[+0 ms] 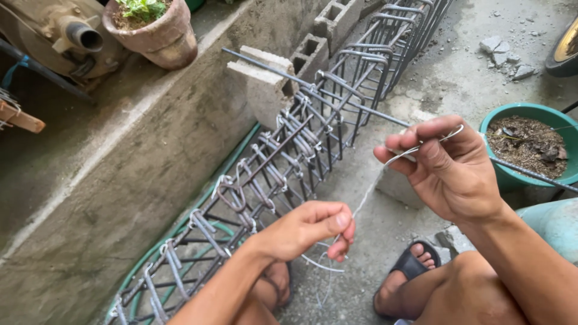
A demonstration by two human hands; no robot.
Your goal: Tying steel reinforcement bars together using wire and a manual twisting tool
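The thin tie wire (pixel 367 198), stretched between the two hands, looks light, springy and easily kinked, so it is best gripped near its ends, as now: left hand (pixel 304 229) pinching the lower end, right hand (pixel 445 168) closed around the upper loops.

Both forearms are bare, with no sleeves, gloves, watch or rings in view. The left hand (pixel 304 229) and right hand (pixel 448 168) have short, untrimmed-free nails. Bare knees show below. The foot wears a black open-toed sandal (pixel 409 265) with a wide strap.
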